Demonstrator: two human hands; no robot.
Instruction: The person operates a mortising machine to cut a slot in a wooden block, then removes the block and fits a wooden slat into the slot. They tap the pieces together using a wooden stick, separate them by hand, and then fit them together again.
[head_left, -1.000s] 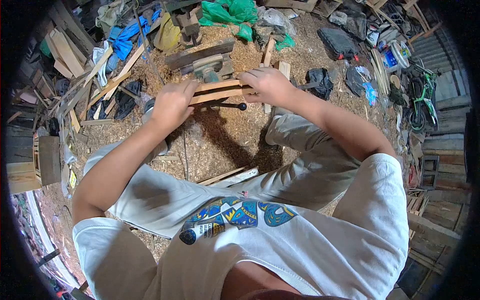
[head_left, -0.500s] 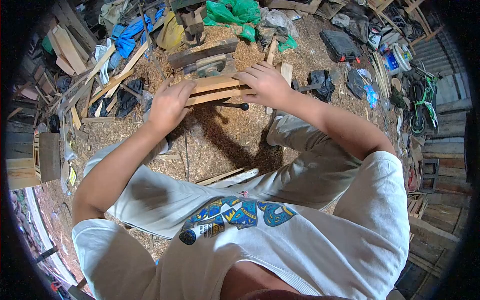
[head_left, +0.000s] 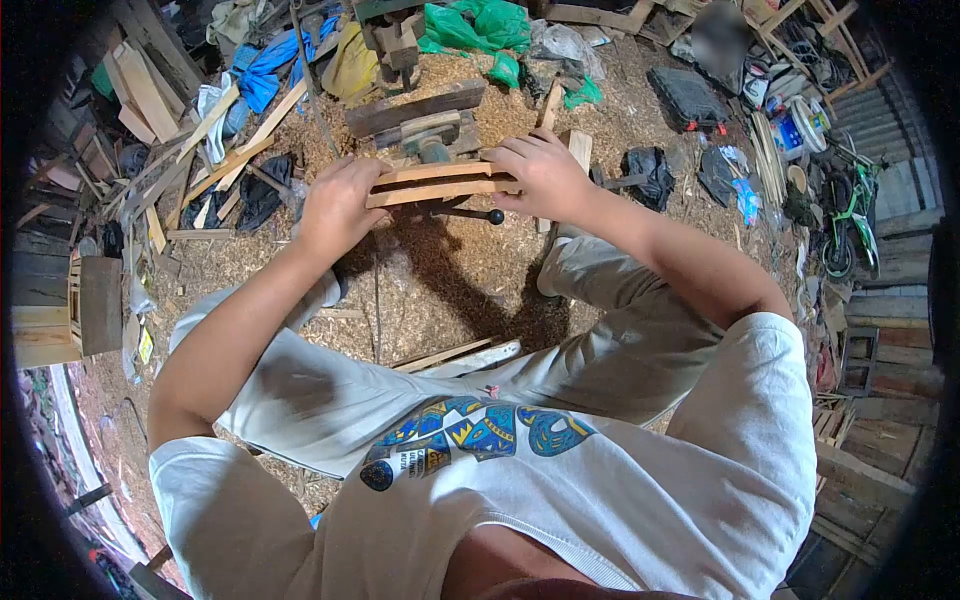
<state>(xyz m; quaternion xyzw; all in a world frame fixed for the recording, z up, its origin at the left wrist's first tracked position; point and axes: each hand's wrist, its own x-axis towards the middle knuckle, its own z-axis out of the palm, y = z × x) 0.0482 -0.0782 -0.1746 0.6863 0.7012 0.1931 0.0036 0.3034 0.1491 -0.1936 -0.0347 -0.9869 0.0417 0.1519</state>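
Two curved wooden strips (head_left: 440,190) span the gap between my hands, one above the other with a narrow dark gap between them. My left hand (head_left: 340,205) is wrapped round their left end, and my right hand (head_left: 540,177) grips the right end. Just beyond them stands a vise (head_left: 432,150) with wooden blocks at its jaws. Its handle, with a black ball end (head_left: 495,216), sticks out below the strips.
Wood shavings (head_left: 420,270) cover the ground between my legs. Stacked boards (head_left: 145,90) lean at the upper left. Beyond are green plastic (head_left: 475,27), a black case (head_left: 687,97) and, at the right, a green bicycle (head_left: 850,222).
The strips have tilted so that their upper face shows less. Both hands still hold the ends, and the whole view has shifted slightly.
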